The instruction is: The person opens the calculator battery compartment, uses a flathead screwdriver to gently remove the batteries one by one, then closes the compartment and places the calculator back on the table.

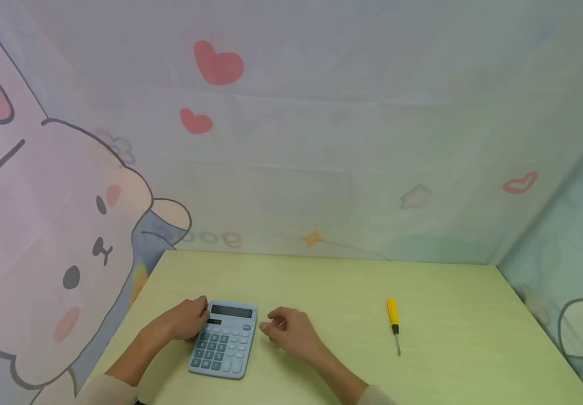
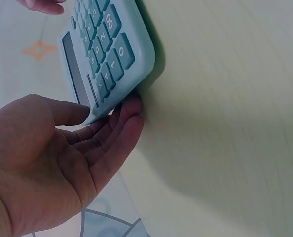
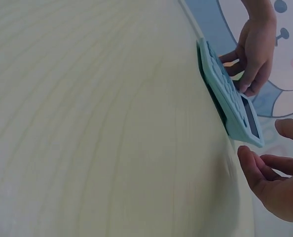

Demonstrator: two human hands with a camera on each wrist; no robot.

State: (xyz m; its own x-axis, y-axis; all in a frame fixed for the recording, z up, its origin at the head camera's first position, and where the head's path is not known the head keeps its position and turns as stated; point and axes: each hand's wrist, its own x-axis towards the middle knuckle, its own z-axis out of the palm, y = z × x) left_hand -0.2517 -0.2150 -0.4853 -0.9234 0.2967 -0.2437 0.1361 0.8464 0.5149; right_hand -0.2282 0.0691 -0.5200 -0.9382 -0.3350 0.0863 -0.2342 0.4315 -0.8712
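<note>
1 calculator (image 1: 224, 340) on the table (image 1: 453, 320), kinda left of middle, left hand (image 1: 186, 322) at its upper left edge, right hand (image 1: 293, 334) just off its right side, 1 screwdriver (image 1: 393, 315) well over to the right, backdrop (image 1: 321, 152) behind it all

a light blue calculator (image 3: 221, 94) is face up over the pale, faintly grained table (image 3: 97, 123), its dark display (image 3: 250, 116) toward the far end and a dark shadow along its right side; the left hand (image 3: 258, 47) pinches its left edge by the display; the right hand (image 3: 280, 187) is to the right, near the calculator but apart from it, fingers loosely bent; beyond is a printed backdrop (image 3: 291, 79) with a cartoon face
</note>
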